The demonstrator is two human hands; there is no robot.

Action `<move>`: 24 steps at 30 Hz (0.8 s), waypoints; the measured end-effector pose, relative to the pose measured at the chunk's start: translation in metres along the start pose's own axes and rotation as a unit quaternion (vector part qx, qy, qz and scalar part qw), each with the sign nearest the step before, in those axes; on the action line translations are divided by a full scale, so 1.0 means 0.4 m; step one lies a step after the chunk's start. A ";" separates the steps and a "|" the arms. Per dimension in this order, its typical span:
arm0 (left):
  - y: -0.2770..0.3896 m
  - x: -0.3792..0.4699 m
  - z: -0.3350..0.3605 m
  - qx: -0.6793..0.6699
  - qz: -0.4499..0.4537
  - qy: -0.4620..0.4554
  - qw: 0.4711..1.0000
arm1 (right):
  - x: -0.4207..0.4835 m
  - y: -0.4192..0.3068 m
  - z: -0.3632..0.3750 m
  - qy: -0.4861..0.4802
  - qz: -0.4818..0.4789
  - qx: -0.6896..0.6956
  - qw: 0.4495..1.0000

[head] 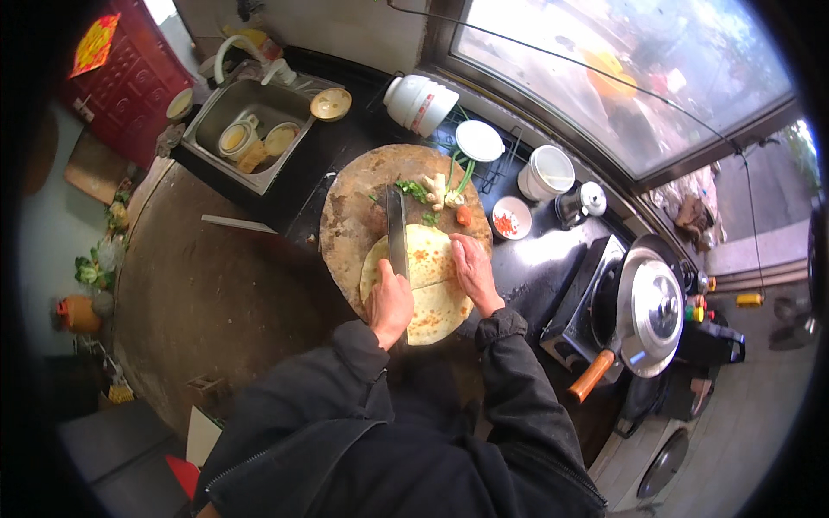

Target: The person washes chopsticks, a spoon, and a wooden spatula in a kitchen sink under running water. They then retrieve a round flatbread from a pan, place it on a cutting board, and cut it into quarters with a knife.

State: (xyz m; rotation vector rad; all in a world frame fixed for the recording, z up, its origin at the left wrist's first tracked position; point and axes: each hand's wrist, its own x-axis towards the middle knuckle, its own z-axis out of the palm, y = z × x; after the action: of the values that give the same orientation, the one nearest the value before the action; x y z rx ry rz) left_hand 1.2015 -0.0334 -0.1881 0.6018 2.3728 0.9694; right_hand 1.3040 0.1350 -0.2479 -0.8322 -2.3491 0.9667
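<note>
A round, browned flatbread [432, 314] lies on a thick round wooden chopping board [350, 194]. My left hand [392, 304] grips a kitchen knife [396, 226], whose long blade lies across the left part of the bread and points away from me. A crosswise cut line runs through the bread to the right of the blade. At the bread's right edge, my right hand [474, 269] holds it with bent fingers. Chopped green herbs [412, 189], a piece of ginger [435, 191] and an orange-red piece [464, 215], perhaps carrot, sit on the board's far side.
Just right of the board stands a small bowl [511, 218] with red bits. A lidded wok [651, 311] sits on a stove at the right, its wooden handle [592, 375] pointing toward me. Stacked white bowls [421, 103] and a sink [214, 129] with dishes are beyond.
</note>
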 end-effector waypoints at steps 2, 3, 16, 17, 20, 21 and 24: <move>0.011 -0.006 0.030 0.020 -0.011 0.020 1.000 | 0.018 0.023 0.003 -0.007 -0.028 0.008 1.000; 0.016 -0.008 0.047 0.022 -0.032 0.022 0.999 | 0.023 0.035 0.004 -0.010 -0.038 0.012 0.999; 0.108 -0.010 0.108 0.062 -0.137 0.040 0.988 | 0.018 0.060 0.035 0.016 -0.035 0.040 0.998; 0.117 -0.011 0.104 0.066 -0.139 0.035 0.988 | 0.018 0.057 0.036 0.014 -0.029 0.037 0.999; 0.140 -0.003 0.094 0.077 -0.130 0.045 0.987 | 0.023 0.044 0.039 0.026 -0.093 0.017 0.995; 0.143 0.000 0.091 0.079 -0.131 0.040 0.987 | 0.025 0.038 0.040 0.018 -0.104 -0.001 0.994; 0.138 0.006 0.085 0.090 -0.125 0.027 0.988 | 0.024 0.023 0.042 0.005 -0.122 -0.029 0.992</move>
State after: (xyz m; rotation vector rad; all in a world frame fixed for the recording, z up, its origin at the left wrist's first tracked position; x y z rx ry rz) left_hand 1.2313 0.0211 -0.1694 0.3320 2.5267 0.6759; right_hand 1.2903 0.1390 -0.2640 -0.5528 -2.4109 0.7928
